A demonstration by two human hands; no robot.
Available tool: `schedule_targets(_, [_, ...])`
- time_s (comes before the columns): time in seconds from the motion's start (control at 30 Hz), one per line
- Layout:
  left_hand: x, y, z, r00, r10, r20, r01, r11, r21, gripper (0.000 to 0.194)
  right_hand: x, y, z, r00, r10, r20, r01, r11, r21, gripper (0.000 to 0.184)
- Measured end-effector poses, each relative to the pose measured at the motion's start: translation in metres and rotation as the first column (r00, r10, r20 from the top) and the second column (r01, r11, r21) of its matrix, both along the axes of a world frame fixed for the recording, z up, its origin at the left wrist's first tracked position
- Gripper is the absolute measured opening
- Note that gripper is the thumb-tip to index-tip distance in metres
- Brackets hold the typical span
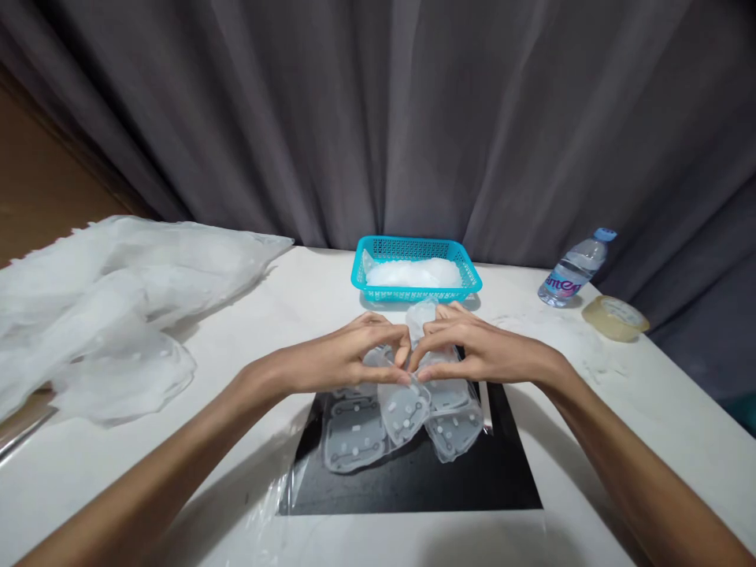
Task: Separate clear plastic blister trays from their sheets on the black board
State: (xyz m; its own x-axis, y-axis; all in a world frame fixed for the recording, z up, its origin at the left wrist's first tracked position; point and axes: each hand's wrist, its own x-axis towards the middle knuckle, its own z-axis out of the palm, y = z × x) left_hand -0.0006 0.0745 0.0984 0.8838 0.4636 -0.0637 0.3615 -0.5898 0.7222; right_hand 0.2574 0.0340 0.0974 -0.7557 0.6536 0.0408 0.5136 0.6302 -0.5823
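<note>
My left hand (354, 350) and my right hand (481, 350) meet over a black mat (437, 488). Thumb and fingers of each are closed in a pinch on a clear plastic piece (405, 411) with a rounded outline and small white marks. More pieces of this kind, some joined or overlapping, lie under my hands, such as a wide one (354, 437) at the left and a smaller one (454, 431) at the right. A crumpled bit of clear film (420, 313) rises between my hands. My fingers partly cover the pieces, and their exact kind cannot be made out.
A blue plastic basket (360, 290) holding white translucent material stands at the back. A large heap of whitish film (135, 291) covers the left. At the right are a water bottle (572, 272) and a roll of tape (615, 317). A grey curtain (378, 118) hangs behind the white table (236, 457).
</note>
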Motion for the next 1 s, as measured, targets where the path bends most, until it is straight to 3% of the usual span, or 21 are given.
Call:
schedule_targets(0.13, [0.002,-0.003,0.001,1.000,-0.006,0.011,0.006,0.999,0.049,0.029,-0.001,-0.002,-0.002,0.999,-0.020,0.040,0.017,0.996,0.085,0.022])
schedule_targets(0.27, [0.005,-0.004,-0.001,0.999,0.012,0.049,-0.016,0.996,0.088,0.026,-0.006,-0.008,0.001,0.999,-0.030,-0.028,0.034,0.986,0.161,0.010])
schedule_targets(0.37, [0.005,0.000,-0.005,0.997,0.014,0.079,-0.020,0.997,0.073,0.024,-0.010,-0.010,0.001,0.997,-0.054,-0.057,0.059,0.994,0.087,0.007])
schedule_targets(0.57, [0.005,0.006,-0.011,0.996,0.002,0.093,-0.009,0.997,0.072,0.027,-0.010,-0.006,-0.003,0.997,-0.071,-0.011,0.070,0.997,-0.031,0.025])
schedule_targets(0.73, [0.007,0.010,-0.012,0.991,-0.041,0.125,0.035,0.998,0.050,0.024,-0.006,-0.002,-0.004,1.000,0.013,-0.017,-0.013,1.000,-0.007,0.027])
schedule_targets(0.93, [-0.014,0.033,-0.018,0.998,0.040,0.049,-0.045,0.993,0.110,0.024,0.001,-0.012,0.018,1.000,0.006,0.002,-0.006,1.000,-0.002,0.018])
schedule_targets(1.0, [-0.024,0.040,-0.011,1.000,0.028,-0.006,-0.028,0.998,0.049,0.024,0.005,-0.016,0.027,1.000,0.009,0.006,-0.009,0.998,-0.060,0.016])
